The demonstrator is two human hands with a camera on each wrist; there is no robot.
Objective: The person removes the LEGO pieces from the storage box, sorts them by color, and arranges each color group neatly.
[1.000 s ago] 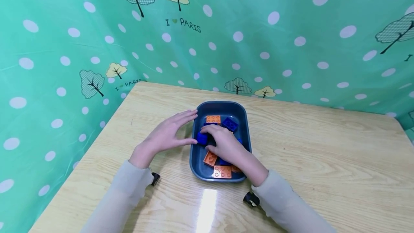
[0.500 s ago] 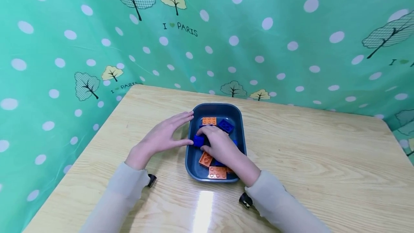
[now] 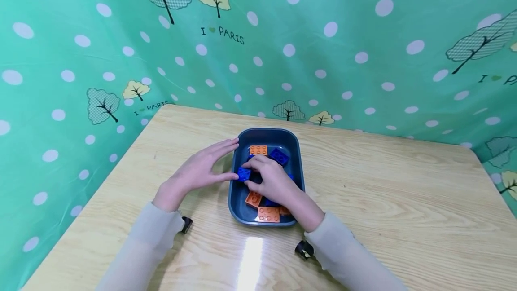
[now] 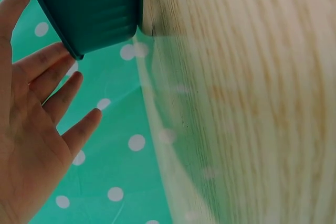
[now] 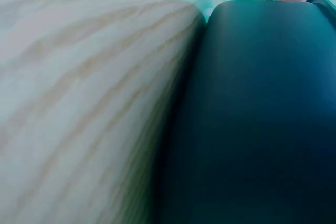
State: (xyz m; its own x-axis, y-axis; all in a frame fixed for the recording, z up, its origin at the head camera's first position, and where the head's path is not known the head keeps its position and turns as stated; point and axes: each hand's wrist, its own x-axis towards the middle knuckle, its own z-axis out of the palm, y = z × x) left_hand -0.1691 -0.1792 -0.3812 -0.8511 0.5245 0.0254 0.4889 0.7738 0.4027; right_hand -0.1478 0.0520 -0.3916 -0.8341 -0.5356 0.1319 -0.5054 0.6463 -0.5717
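A dark blue tray [image 3: 264, 224] with rounded corners holds several orange and blue toy bricks. My right hand [image 3: 274, 182] reaches into it from the right in the head view, its index finger and thumb pinching a small blue brick [image 3: 244, 174] near the left wall. The studs of that brick face up. My left hand [image 3: 202, 165] stays at the tray's left side, fingers spread and fairly straight, fingertips and thumb at the rim. In the left wrist view, the left fingertips touch the tray's edge [image 4: 84, 19]. The right wrist view has the tray's outer wall [image 5: 262, 103], with the right hand hidden.
Other bricks lie in the tray: an orange one [image 3: 258, 150] at the far end, a blue one [image 3: 278, 156] beside it, and orange ones [image 3: 268, 214] at the near end. The wooden table [image 3: 383, 201] meets a green dotted cloth [image 3: 323, 48] behind and at left.
The small blue brick has turned between the right fingers, so its studs now show more clearly. The left hand holds its place at the rim. The whole view has shifted slightly.
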